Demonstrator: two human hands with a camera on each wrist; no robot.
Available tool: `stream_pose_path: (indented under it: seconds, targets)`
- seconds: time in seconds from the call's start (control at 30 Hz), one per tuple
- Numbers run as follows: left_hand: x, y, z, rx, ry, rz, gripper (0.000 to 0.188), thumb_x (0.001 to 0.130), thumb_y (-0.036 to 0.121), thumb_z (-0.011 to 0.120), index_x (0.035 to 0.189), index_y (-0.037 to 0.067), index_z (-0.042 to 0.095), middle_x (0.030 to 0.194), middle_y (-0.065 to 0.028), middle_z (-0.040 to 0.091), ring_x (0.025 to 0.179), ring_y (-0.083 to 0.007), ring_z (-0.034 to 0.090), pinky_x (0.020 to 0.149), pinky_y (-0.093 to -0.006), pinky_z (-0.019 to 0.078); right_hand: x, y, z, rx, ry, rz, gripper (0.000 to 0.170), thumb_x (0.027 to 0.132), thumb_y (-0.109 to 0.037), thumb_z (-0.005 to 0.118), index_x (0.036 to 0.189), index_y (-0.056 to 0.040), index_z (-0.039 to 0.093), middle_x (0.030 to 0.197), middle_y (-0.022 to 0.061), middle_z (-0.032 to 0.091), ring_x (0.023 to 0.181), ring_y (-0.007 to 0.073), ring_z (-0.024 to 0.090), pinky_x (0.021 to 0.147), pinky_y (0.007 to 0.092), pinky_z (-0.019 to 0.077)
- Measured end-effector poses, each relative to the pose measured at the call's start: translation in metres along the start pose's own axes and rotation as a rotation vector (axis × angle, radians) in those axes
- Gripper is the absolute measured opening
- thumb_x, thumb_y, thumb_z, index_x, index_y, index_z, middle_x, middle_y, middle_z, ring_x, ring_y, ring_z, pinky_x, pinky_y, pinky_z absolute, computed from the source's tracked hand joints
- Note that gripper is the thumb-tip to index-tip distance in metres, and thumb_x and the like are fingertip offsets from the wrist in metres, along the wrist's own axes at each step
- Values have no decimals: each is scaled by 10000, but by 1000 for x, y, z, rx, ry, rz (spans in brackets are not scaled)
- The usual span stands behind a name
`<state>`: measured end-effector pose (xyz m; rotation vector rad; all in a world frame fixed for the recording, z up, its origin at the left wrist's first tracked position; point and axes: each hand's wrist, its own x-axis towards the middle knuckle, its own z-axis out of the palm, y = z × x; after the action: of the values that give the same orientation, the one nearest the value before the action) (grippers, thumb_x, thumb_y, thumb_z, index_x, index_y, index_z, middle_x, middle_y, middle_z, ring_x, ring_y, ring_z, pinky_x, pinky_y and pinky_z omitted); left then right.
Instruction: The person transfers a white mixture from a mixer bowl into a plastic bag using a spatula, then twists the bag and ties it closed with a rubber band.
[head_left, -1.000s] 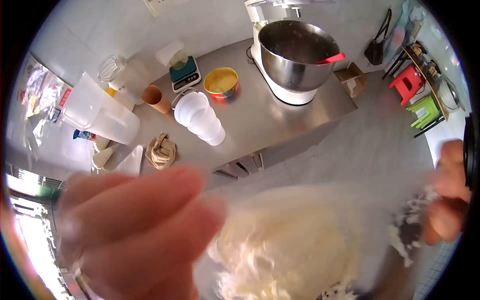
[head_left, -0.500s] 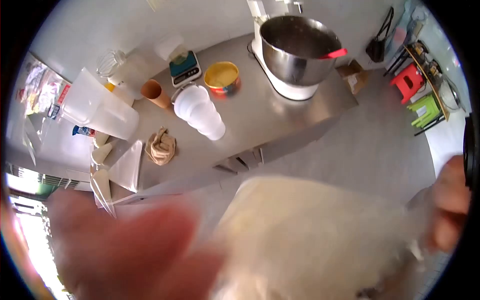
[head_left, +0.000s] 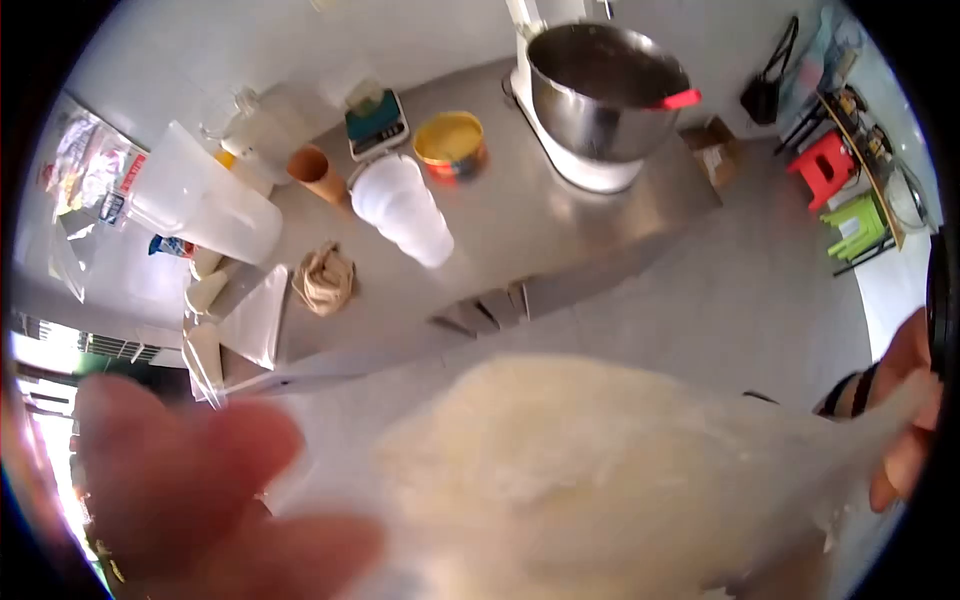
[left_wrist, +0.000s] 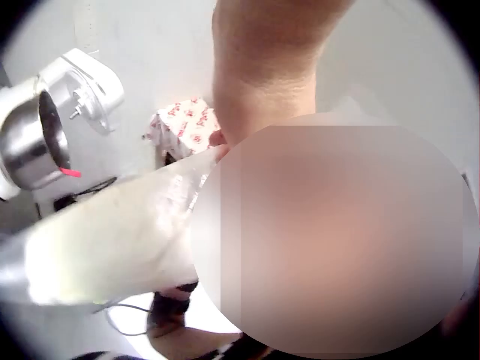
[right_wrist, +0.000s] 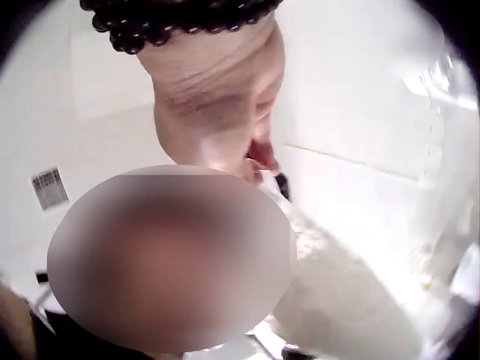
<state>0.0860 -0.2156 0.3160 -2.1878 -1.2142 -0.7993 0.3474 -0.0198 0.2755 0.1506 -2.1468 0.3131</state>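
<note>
A clear plastic piping bag (head_left: 560, 470) with a pale creamy filling spans the lower middle of the head view. At the right edge my right hand (head_left: 905, 430) pinches its narrow gathered end. The right wrist view shows the fingers of that hand (right_wrist: 259, 159) at the top of the bag (right_wrist: 337, 300), which slopes down to the right. My left hand (head_left: 200, 490), blurred, has its fingers parted at the bag's left side. In the left wrist view the left hand (left_wrist: 251, 112) is mostly hidden by a blurred oval, beside the bag (left_wrist: 112, 244).
A steel counter (head_left: 480, 245) bears a stand mixer with a steel bowl (head_left: 610, 115), stacked white cups (head_left: 400, 210), a yellow tub (head_left: 450, 145), a scale (head_left: 378, 125), a crumpled cloth (head_left: 325, 280) and a plastic pitcher (head_left: 205, 205). Stools (head_left: 825, 170) stand at right.
The left hand's bunched fingers have parted and shifted left. The bag's right end has come into view, stretched toward the right hand. The counter sits slightly higher in view.
</note>
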Motion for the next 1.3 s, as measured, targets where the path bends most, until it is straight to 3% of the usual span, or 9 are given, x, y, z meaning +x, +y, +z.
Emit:
stream_pose_path:
  seconds: [0.1,0.13,0.47,0.63,0.87,0.93,1.03,1.2,1.3]
  targets:
    - [-1,-5,-10,40,-60,68,152,785,282,550,756,147,486,850,-5,530,730,-225,564,501,-301,343,-1,8,3,21,-12,-17,213,650,-269,616,682,-87,508,893,87,550,783,315,544,635,398,484]
    - [-7,-12,-2,-64,50,184,120,772,243,562,751,148,491,808,-20,563,768,-248,597,498,-306,353,-4,10,5,39,-21,-17,204,646,-257,615,681,-88,507,906,92,552,790,321,549,641,402,486]
    - [-77,45,4,91,-222,-166,212,643,-22,654,769,87,523,937,-75,645,835,-242,647,631,-308,530,-13,40,66,403,-321,-58,130,682,-114,644,717,-48,538,1092,164,574,974,377,585,801,472,492]
    - [-136,74,-3,149,-345,-355,155,623,-23,679,697,37,556,977,-117,642,850,-283,649,645,-348,567,-22,51,142,629,-412,-120,157,697,-99,705,786,-43,589,1146,177,561,1023,331,578,872,433,480]
    - [-224,118,-48,273,-394,-764,139,626,3,684,730,23,593,985,-91,623,870,-258,640,677,-336,551,-5,51,236,645,-470,65,244,673,-38,731,877,-46,597,1152,112,557,1027,262,579,824,345,491]
    - [-255,128,-53,302,-346,-905,136,636,-1,675,735,20,583,981,-75,615,855,-258,636,656,-344,542,2,49,278,530,-510,55,273,699,-29,718,939,-56,590,1095,92,579,939,214,597,765,319,495]
    - [-301,134,-72,377,-377,-1067,118,650,-16,661,730,16,580,976,-65,612,858,-249,633,670,-334,539,11,33,374,650,-657,455,263,740,-56,706,974,-63,586,1037,94,583,885,223,599,732,316,490]
    - [-366,126,-102,399,-322,-1227,112,663,-19,648,754,24,599,969,-66,620,854,-247,632,686,-321,538,8,52,573,157,-731,394,436,786,-327,668,1137,-105,535,1048,155,587,958,336,582,788,423,474]
    - [-386,105,-127,366,-281,-1244,137,669,-18,654,788,26,604,972,-79,619,847,-250,631,687,-321,538,6,45,623,-129,-867,469,437,781,-284,655,1168,-142,510,1130,158,576,984,351,573,789,455,476]
